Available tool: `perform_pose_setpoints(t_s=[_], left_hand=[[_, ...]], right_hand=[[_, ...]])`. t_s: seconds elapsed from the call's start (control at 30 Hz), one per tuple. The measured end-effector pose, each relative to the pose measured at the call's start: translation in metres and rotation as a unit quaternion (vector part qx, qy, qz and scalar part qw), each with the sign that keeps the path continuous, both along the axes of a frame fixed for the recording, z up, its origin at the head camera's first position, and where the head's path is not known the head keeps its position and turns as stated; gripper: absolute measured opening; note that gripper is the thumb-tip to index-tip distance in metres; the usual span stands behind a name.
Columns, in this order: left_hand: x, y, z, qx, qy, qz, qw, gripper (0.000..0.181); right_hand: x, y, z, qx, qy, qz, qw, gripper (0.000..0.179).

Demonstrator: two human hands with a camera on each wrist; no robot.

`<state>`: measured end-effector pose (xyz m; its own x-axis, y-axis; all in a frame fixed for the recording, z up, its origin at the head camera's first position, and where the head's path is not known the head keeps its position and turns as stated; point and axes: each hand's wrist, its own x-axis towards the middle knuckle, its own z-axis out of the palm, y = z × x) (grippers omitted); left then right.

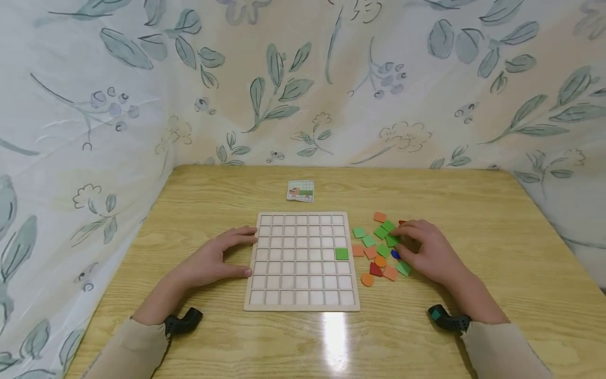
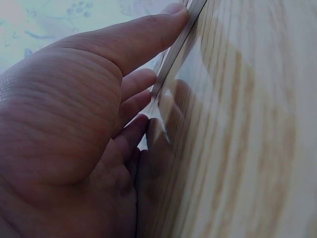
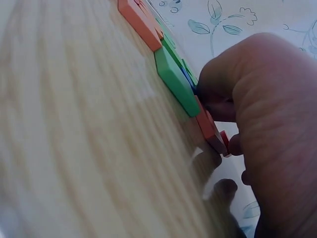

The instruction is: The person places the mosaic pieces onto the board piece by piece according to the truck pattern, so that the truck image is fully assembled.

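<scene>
A square wooden grid board [image 1: 302, 308] lies on the table, one green square tile [image 1: 342, 253] set in a cell near its right side. At the board's left edge rests my left hand [image 1: 215, 258], thumb and fingers spread along the rim; the left wrist view shows its thumb [image 2: 148, 42] against that edge. My right hand [image 1: 428, 252] is over the scattered tiles right of the board. Its thumb and forefinger pinch a darker green square tile [image 1: 392, 240] at opposite edges. Close by lie a blue piece [image 1: 395, 254] and a light green tile [image 3: 176, 82].
Orange squares [image 1: 380, 216], orange discs [image 1: 367, 279], a red piece [image 1: 375, 269] and several green tiles lie loose beside the board. Behind it is a small printed card [image 1: 300, 190] with a coloured grid picture. A leaf-patterned cloth [image 1: 303, 105] rises behind the wooden table [image 1: 213, 342].
</scene>
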<state>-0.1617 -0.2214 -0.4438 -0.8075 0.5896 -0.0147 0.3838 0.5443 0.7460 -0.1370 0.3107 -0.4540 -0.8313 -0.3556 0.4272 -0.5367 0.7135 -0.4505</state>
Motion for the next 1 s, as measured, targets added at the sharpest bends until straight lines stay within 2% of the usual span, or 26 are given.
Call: perform_pose_setpoints(t_s=[0.23,0.7,1.0], left_hand=[[0.000,-0.002,0.001,0.002,0.001,0.002,1.0000,0.075],[-0.003,-0.002,0.003,0.002,-0.004,0.000,1.0000,0.075],[-0.004,-0.003,0.001,0.006,-0.003,-0.002,1.0000,0.075]], right_hand=[[0.000,-0.001,0.000,0.011,-0.010,0.001,0.9999,0.030],[0.001,-0.003,0.001,-0.012,-0.041,-0.008,0.9990,0.029],[0.003,-0.014,0.004,-0.041,-0.057,0.019,0.9974,0.032]])
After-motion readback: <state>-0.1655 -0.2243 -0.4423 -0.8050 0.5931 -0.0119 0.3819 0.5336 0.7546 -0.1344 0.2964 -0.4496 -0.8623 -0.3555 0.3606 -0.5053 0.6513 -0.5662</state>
